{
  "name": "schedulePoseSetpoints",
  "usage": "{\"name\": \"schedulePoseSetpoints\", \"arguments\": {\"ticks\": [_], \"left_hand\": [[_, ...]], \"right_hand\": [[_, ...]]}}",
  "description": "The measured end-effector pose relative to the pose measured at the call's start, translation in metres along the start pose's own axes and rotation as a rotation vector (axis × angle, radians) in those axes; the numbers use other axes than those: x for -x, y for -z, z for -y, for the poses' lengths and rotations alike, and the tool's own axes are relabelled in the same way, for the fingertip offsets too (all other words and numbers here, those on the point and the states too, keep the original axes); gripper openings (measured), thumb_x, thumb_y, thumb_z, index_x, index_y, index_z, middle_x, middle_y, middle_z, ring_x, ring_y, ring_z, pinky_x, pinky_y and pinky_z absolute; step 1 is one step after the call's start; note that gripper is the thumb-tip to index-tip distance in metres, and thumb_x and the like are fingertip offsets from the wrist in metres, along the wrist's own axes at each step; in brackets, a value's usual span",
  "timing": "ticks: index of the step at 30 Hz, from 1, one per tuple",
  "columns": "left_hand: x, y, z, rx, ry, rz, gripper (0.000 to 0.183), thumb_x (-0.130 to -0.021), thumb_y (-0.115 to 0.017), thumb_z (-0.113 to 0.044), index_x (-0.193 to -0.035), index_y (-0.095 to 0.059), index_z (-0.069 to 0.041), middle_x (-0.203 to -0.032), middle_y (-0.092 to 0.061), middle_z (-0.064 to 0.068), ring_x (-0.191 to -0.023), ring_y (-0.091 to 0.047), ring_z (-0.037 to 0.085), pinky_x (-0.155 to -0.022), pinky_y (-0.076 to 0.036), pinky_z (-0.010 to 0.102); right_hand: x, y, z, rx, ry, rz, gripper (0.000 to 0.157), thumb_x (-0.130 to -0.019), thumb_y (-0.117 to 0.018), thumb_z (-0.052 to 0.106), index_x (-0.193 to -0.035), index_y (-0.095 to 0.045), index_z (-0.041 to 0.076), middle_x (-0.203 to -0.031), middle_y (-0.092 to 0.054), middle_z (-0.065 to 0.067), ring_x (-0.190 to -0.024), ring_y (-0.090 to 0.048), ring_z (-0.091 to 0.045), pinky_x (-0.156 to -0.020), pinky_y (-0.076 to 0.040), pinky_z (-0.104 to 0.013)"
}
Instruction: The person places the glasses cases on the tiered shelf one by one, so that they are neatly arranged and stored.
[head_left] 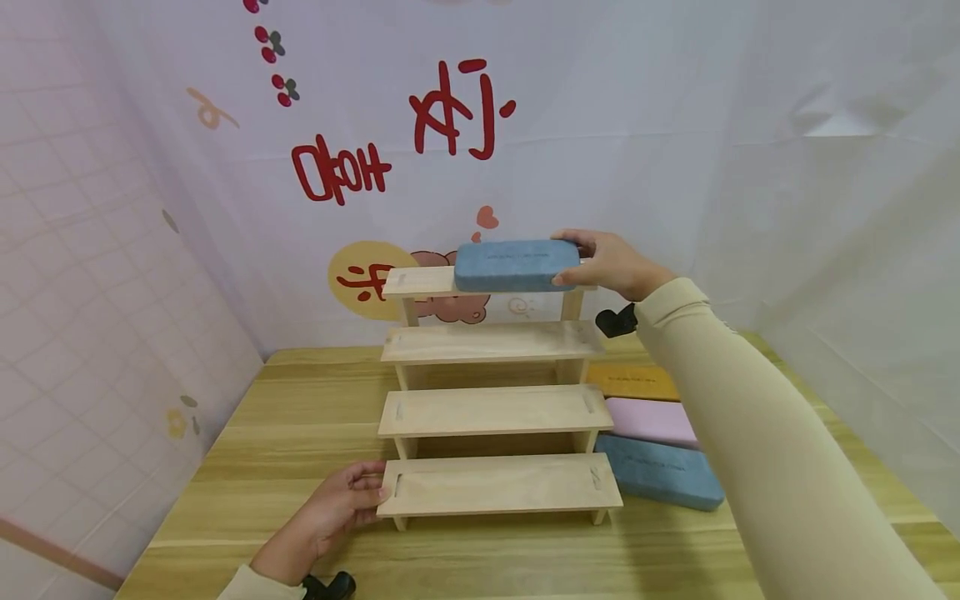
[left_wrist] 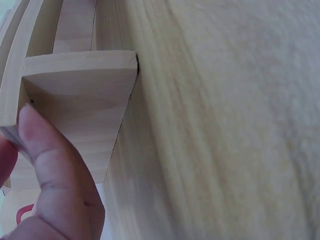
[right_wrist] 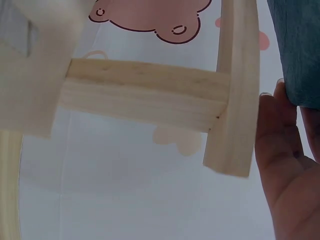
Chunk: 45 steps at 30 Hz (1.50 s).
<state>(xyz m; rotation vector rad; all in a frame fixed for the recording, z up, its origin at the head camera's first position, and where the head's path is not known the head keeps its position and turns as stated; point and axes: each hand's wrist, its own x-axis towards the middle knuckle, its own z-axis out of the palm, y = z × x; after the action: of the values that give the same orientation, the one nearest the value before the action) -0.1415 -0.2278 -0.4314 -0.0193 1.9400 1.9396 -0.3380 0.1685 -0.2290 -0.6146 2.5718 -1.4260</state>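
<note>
A stepped wooden display rack [head_left: 495, 412] stands on the table, its shelves rising toward the back. At the top shelf, my right hand [head_left: 611, 262] grips the right end of a blue glasses case [head_left: 510, 265], thumb in front and fingers behind. The case lies lengthwise along that shelf in the head view. In the right wrist view, the fingertips [right_wrist: 267, 107] are at the corner of the case, beside the shelf end. My left hand [head_left: 337, 504] pinches the left end of the lowest shelf [head_left: 498, 485], with the thumb [left_wrist: 55, 155] against its edge in the left wrist view.
Right of the rack lie an orange case [head_left: 630, 382], a pink case [head_left: 651, 419] and another blue case [head_left: 660, 472], partly behind my right sleeve [head_left: 720, 392]. A printed white curtain [head_left: 637, 108] hangs behind the wood-grain table [head_left: 300, 425].
</note>
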Motion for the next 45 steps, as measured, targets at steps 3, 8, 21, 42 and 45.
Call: {"name": "schedulePoseSetpoints", "arguments": {"ticks": [3,8,21,42,45], "left_hand": [[0.000,-0.001,0.000,-0.010,0.003,-0.007,0.061,-0.091,-0.060,0.000,-0.138,-0.026,0.019,-0.102,-0.063,0.006,-0.087,-0.064,0.016,-0.074,-0.053,0.031],[0.000,-0.002,-0.002,-0.021,0.003,-0.013,0.060,-0.092,-0.059,0.000,-0.138,-0.026,0.019,-0.103,-0.062,0.007,-0.086,-0.064,0.016,-0.073,-0.053,0.031],[0.000,-0.003,-0.004,-0.018,0.004,-0.015,0.061,-0.091,-0.060,0.000,-0.138,-0.026,0.019,-0.101,-0.062,0.005,-0.084,-0.064,0.015,-0.072,-0.052,0.029],[0.001,-0.002,-0.002,-0.007,-0.007,-0.007,0.060,-0.091,-0.060,0.000,-0.137,-0.027,0.020,-0.099,-0.063,0.003,-0.084,-0.064,0.014,-0.072,-0.053,0.029],[0.001,-0.002,-0.002,-0.007,-0.004,-0.013,0.059,-0.091,-0.060,0.000,-0.137,-0.027,0.020,-0.099,-0.062,0.004,-0.084,-0.064,0.015,-0.072,-0.053,0.029]], "right_hand": [[-0.002,-0.001,0.001,0.025,-0.005,0.011,0.074,-0.083,-0.074,0.016,-0.148,-0.038,0.016,-0.132,-0.049,-0.015,-0.112,-0.049,-0.025,-0.087,-0.046,-0.035],[-0.004,-0.003,0.006,0.043,-0.030,0.019,0.076,-0.084,-0.073,0.018,-0.150,-0.034,0.019,-0.130,-0.049,-0.015,-0.110,-0.050,-0.025,-0.090,-0.046,-0.039],[-0.012,-0.005,0.007,0.019,-0.064,0.026,0.074,-0.088,-0.069,0.017,-0.151,-0.031,0.016,-0.127,-0.048,-0.016,-0.096,-0.045,-0.022,-0.072,-0.044,-0.027],[-0.021,-0.013,0.010,0.062,-0.126,0.040,0.077,-0.087,-0.062,0.016,-0.153,-0.025,0.011,-0.148,-0.033,-0.021,-0.121,-0.042,-0.030,-0.096,-0.041,-0.043],[-0.021,-0.014,0.010,0.100,-0.115,0.045,0.077,-0.087,-0.062,0.018,-0.154,-0.025,0.010,-0.148,-0.033,-0.021,-0.122,-0.041,-0.031,-0.098,-0.039,-0.045]]}}
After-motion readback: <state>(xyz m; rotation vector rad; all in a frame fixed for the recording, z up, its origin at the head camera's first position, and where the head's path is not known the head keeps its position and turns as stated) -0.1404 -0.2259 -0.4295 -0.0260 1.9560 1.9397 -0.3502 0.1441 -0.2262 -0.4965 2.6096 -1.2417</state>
